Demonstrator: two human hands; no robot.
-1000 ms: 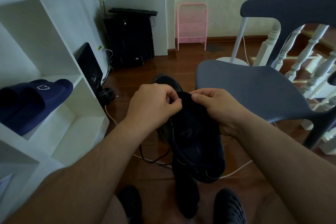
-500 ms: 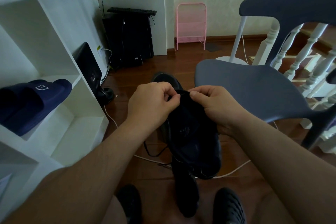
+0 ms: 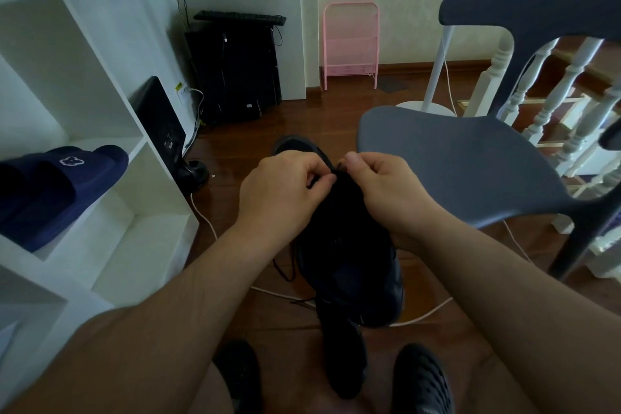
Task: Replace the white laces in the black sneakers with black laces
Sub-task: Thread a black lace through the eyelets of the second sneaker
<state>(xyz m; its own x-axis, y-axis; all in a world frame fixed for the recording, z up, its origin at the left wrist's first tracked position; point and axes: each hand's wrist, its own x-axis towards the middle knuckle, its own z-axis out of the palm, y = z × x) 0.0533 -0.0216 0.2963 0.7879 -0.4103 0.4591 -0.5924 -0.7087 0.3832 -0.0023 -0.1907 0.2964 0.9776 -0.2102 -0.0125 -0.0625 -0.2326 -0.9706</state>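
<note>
Two hands, frame centre | left hand (image 3: 280, 193), right hand (image 3: 386, 190) both pinching black lace (image 3: 332, 172) | black sneaker (image 3: 349, 255) held just below them, over wooden floor (image 3: 336, 111)

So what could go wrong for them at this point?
Both hands, left hand and right hand, pinch a black lace against an equally black sneaker, so an eyelet could easily be missed. The loose lace end dangling below might snag or tangle. A white cord on the floor could catch a foot.
</note>
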